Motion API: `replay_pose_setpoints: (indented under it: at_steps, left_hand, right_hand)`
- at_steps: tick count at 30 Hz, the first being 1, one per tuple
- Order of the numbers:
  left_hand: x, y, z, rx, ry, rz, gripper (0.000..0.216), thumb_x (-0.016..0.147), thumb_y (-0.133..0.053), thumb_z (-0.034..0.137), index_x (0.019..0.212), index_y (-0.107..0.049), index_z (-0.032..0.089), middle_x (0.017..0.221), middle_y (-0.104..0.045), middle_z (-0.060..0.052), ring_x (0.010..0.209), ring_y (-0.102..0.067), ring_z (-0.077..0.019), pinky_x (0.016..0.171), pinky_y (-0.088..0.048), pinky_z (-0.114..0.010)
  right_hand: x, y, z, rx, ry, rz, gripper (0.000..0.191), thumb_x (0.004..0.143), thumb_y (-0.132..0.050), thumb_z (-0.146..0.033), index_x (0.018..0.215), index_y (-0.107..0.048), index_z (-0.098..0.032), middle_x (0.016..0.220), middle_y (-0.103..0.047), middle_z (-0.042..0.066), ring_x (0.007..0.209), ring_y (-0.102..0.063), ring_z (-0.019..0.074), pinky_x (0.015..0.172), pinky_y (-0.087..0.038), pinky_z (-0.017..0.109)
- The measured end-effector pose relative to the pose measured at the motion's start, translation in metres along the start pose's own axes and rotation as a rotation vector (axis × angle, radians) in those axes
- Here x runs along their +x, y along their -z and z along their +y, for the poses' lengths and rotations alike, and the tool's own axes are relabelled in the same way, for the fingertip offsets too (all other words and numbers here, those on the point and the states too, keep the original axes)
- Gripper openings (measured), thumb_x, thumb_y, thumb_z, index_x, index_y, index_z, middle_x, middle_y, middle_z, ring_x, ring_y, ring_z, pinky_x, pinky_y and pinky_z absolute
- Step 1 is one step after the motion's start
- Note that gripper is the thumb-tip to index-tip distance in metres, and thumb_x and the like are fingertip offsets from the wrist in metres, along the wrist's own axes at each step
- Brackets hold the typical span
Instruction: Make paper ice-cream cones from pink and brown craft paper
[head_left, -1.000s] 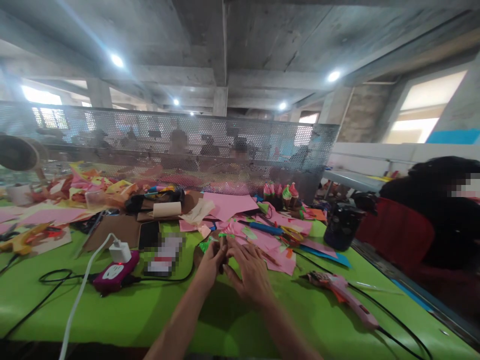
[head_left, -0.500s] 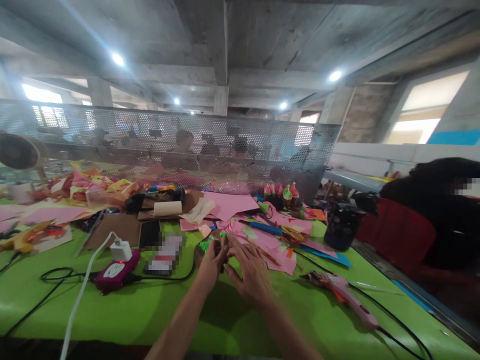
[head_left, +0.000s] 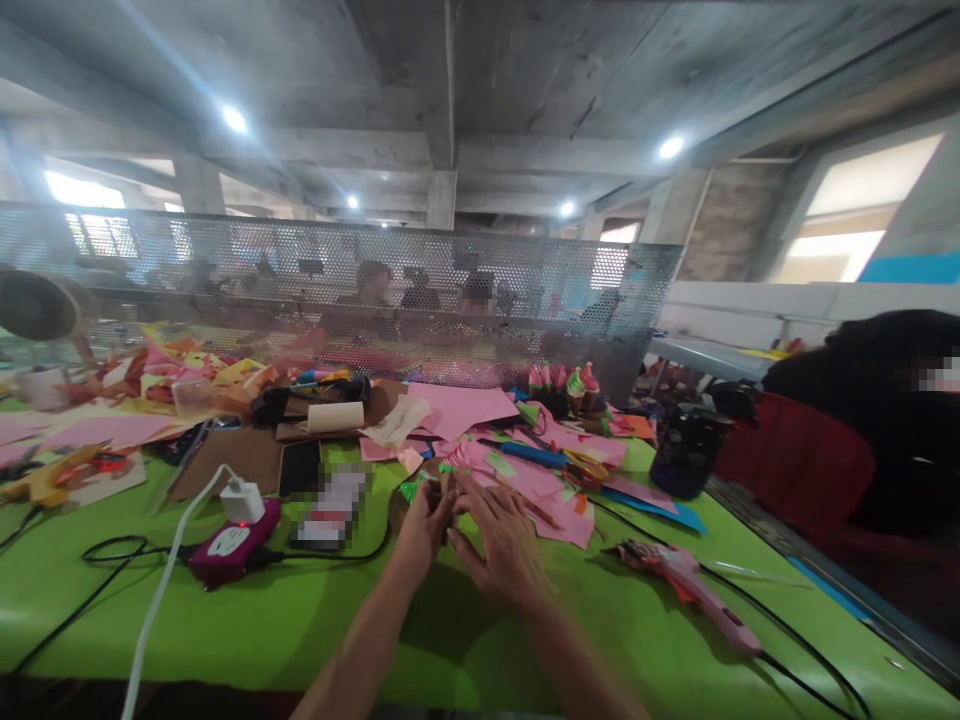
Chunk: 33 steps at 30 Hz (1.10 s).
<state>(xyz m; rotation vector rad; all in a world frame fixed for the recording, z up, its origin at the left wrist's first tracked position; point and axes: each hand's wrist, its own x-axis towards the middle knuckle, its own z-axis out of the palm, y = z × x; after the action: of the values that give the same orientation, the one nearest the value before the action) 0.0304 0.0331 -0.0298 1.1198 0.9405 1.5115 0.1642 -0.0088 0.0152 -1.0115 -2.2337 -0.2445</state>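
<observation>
My left hand [head_left: 421,520] is closed, with its fingers pinched round a small brown craft piece [head_left: 447,492] that shows bright green parts. Close against it, my right hand [head_left: 501,530] lies over the other side of the piece, fingers bent and thumb tucked below. Most of the piece is hidden by my fingers. Just beyond my fingertips, pink ruffled strips [head_left: 469,455] lie on pink sheets [head_left: 540,490]. Farther back on the right stand several pink-and-green swirled cupcake-like pieces [head_left: 580,385] with brown bases.
A pink glue gun [head_left: 694,590] lies on the green table [head_left: 300,630] at right. On the left are a purple power block [head_left: 229,545] with a white charger, a phone [head_left: 330,507] and a yellow glue gun [head_left: 56,475]. Beyond stands a perforated screen [head_left: 300,270]. A person sits at right.
My hands stay in almost the same place around the piece. The view has shifted very slightly; the person at right has moved a little.
</observation>
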Motion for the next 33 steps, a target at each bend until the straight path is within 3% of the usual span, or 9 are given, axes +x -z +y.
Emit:
replay_pose_setpoints:
  at_steps: [3, 9, 14, 19, 21, 27, 33]
  left_hand:
    - [0.000, -0.001, 0.002, -0.010, -0.030, 0.012, 0.047, 0.064, -0.077, 0.057, 0.082, -0.056, 0.019, 0.074, -0.063, 0.000, 0.063, -0.059, -0.0131, 0.052, -0.043, -0.021]
    - [-0.003, -0.001, 0.004, -0.031, -0.040, 0.014, 0.040, 0.066, -0.080, 0.048, 0.079, -0.057, 0.018, 0.072, -0.064, 0.001, 0.059, -0.057, -0.0117, 0.048, -0.040, -0.020]
    - [0.001, -0.001, -0.004, -0.066, -0.006, 0.042, 0.029, 0.074, -0.079, 0.038, 0.084, -0.060, 0.018, 0.077, -0.066, -0.001, 0.071, -0.064, -0.0159, 0.059, -0.048, -0.022]
    - [0.001, 0.000, -0.007, -0.083, 0.029, 0.051, 0.032, 0.091, -0.062, 0.034, 0.118, -0.060, 0.017, 0.117, -0.064, -0.009, 0.098, -0.065, -0.0220, 0.082, -0.056, -0.040]
    - [-0.001, 0.001, -0.007, -0.089, 0.024, 0.057, 0.032, 0.094, -0.058, 0.034, 0.123, -0.058, 0.018, 0.123, -0.061, -0.009, 0.101, -0.064, -0.0219, 0.085, -0.056, -0.044]
    - [-0.007, 0.003, -0.003, -0.053, -0.048, 0.084, 0.019, 0.078, -0.076, 0.030, 0.083, -0.062, 0.018, 0.078, -0.068, -0.001, 0.075, -0.065, -0.0165, 0.064, -0.051, -0.023]
    - [-0.008, 0.002, 0.002, 0.022, -0.098, 0.099, 0.025, 0.072, -0.077, 0.033, 0.077, -0.056, 0.020, 0.072, -0.066, 0.000, 0.067, -0.062, -0.0159, 0.056, -0.047, -0.022]
  right_hand:
    - [0.000, -0.001, 0.001, -0.001, -0.002, -0.009, 0.010, 0.088, -0.058, -0.022, 0.098, -0.056, -0.022, 0.142, -0.056, 0.008, 0.111, -0.056, 0.0293, 0.093, -0.036, 0.045]
    - [0.000, -0.003, 0.003, 0.006, -0.004, 0.010, 0.013, 0.086, -0.057, -0.019, 0.098, -0.056, -0.023, 0.139, -0.059, 0.004, 0.111, -0.055, 0.0297, 0.093, -0.036, 0.046]
    - [-0.001, -0.002, 0.001, 0.015, -0.006, 0.019, 0.014, 0.085, -0.057, -0.019, 0.098, -0.056, -0.024, 0.136, -0.062, 0.005, 0.109, -0.056, 0.0293, 0.092, -0.037, 0.045]
    - [-0.001, -0.004, 0.002, -0.011, 0.014, 0.025, 0.013, 0.087, -0.056, -0.020, 0.099, -0.056, -0.023, 0.141, -0.058, 0.007, 0.110, -0.055, 0.0289, 0.092, -0.037, 0.045]
    - [-0.001, -0.004, 0.003, -0.027, 0.009, 0.010, 0.012, 0.087, -0.056, -0.020, 0.098, -0.056, -0.023, 0.143, -0.056, 0.007, 0.110, -0.055, 0.0290, 0.092, -0.038, 0.045]
    - [-0.001, -0.006, 0.003, -0.030, -0.004, 0.001, 0.014, 0.085, -0.057, -0.017, 0.098, -0.056, -0.023, 0.140, -0.058, 0.007, 0.109, -0.056, 0.0280, 0.092, -0.038, 0.044]
    - [0.000, -0.004, 0.002, -0.038, -0.003, 0.002, 0.017, 0.084, -0.056, -0.015, 0.099, -0.057, -0.024, 0.135, -0.062, 0.006, 0.110, -0.056, 0.0287, 0.096, -0.037, 0.046]
